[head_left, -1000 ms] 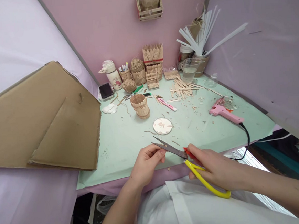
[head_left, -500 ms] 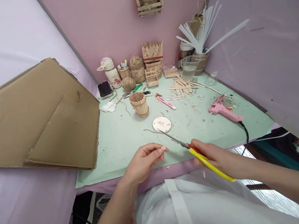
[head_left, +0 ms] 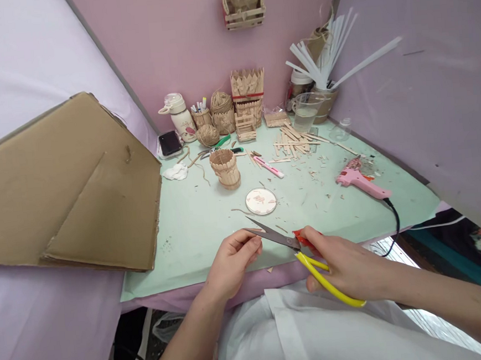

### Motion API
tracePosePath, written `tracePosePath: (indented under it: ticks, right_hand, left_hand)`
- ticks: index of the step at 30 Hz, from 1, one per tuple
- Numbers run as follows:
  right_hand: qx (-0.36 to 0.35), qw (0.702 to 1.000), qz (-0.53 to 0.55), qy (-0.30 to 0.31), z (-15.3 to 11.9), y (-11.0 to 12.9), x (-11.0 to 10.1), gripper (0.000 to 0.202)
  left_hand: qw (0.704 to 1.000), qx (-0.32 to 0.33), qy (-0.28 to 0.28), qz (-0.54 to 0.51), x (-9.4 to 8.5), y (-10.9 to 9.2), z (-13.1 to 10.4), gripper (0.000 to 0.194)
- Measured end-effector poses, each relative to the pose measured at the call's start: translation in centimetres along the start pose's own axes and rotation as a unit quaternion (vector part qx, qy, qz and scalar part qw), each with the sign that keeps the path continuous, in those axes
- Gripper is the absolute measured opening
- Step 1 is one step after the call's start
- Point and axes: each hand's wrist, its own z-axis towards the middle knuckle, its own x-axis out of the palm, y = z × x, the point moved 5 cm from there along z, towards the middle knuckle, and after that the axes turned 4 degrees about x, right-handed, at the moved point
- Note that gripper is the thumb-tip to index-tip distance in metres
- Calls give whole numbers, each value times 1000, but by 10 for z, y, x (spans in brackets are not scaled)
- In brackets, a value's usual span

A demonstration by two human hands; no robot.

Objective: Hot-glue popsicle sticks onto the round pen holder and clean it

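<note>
My left hand (head_left: 232, 261) is closed in a pinch at the front of the table. Between its fingertips is a small pale wood piece (head_left: 259, 230), mostly hidden by a blade. A pair of scissors (head_left: 276, 236) with yellow and red handles is gripped in my right hand (head_left: 344, 261). Its blades are parted slightly and reach over the left fingertips, around the wood piece. Just beyond the blades lies a round white disc (head_left: 261, 199) with small wood chips on it. A stick-covered cup (head_left: 226, 173) stands upright behind the disc.
A pink glue gun (head_left: 363, 182) lies at right, its cord off the edge. Loose craft sticks (head_left: 296, 140) pile near a clear cup of liquid (head_left: 305, 114). A pink cutter (head_left: 268, 167) lies mid-table. A cardboard panel (head_left: 78, 187) leans at left.
The scissors have moved left and turned, their blades now parted at the left fingertips. My left hand has shifted slightly left. A wood bit falling below the right hand is gone from view.
</note>
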Motion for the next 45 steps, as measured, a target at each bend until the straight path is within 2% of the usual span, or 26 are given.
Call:
tracePosePath:
  ticks: [11,21,27,32,38,41,45]
  right_hand:
    - [3,1000,-3,-4,1,2,4,37]
    - [-13,995,65,71,-7,16,-3,19]
    - [1,996,65,56,-7,14,0,16]
    - [-14,997,56,49,-8,12,1,13]
    - [-15,998,39,56,-7,4,1,16]
    - [-18,995,52,79,-10,7,-4,17]
    - [8,993,72,90,-11,8,-10,19]
  left_hand:
    - [999,20,-1,-39,6,3,-2,21]
    - [998,9,-2,-70,8,6,-2,21]
    - [995,15,-35,-92,10,13,-3,22]
    - [994,23,-56,-96,7,19,-3,25]
    - [997,0,-49,-54,0,12,-4,27]
    - [999,-12,-39,-29,-2,7,-4,28]
    - [999,-21,-29,-26,-2,5,-3,31]
